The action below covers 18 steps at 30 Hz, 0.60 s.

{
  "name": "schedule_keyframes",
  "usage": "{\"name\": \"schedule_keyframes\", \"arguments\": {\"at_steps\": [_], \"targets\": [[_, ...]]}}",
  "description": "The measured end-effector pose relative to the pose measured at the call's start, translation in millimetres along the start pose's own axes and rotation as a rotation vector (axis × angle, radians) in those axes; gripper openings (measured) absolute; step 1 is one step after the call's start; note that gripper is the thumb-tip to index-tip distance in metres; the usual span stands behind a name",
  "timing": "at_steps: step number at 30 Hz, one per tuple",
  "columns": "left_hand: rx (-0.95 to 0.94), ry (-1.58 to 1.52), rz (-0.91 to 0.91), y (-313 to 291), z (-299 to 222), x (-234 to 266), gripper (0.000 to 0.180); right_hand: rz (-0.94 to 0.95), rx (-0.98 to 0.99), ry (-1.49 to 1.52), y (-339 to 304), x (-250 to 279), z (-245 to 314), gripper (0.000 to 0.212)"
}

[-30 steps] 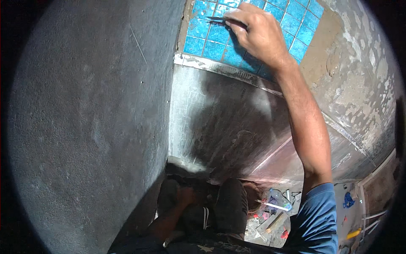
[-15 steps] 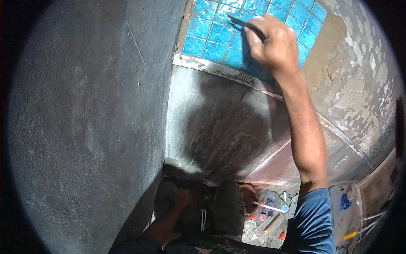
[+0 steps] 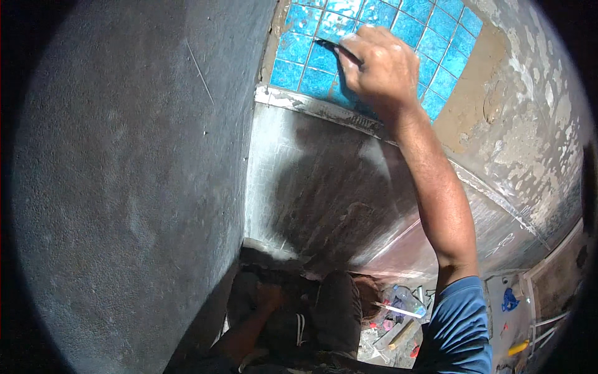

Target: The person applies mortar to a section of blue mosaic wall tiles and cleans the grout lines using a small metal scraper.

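Dark grey wall left; patchy wall right; littered floor.

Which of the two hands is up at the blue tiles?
The right hand, holding a thin dark tool at the tiles; the left hand is down in shadow by the knees.

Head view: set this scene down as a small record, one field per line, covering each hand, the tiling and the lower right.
Right hand: grips a thin dark tool, its tip over the blue tiles
Left hand: low, in shadow by the legs; grip unclear
Tiling: blue grid, pale strip below
Lower right: yellow object, blue bundle
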<state>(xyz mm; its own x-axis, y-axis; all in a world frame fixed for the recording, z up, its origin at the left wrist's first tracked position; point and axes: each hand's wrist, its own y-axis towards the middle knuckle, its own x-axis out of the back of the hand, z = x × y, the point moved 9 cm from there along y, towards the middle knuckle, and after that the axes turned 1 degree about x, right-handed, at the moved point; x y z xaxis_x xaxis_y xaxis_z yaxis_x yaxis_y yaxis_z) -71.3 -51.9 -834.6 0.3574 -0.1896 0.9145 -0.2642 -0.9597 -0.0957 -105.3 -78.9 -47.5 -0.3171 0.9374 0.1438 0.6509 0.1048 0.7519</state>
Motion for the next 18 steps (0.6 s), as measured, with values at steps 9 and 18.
{"name": "schedule_keyframes", "arguments": {"at_steps": [9,18], "targets": [[-0.037,-0.009,0.052,-5,-4,14,0.031,-0.049,-0.042,0.059,-10,-9,0,0.004],[0.008,-0.052,0.091,2,-11,11,0.033,-0.146,-0.056,0.089,-20,-6,-3,0.012]]}}
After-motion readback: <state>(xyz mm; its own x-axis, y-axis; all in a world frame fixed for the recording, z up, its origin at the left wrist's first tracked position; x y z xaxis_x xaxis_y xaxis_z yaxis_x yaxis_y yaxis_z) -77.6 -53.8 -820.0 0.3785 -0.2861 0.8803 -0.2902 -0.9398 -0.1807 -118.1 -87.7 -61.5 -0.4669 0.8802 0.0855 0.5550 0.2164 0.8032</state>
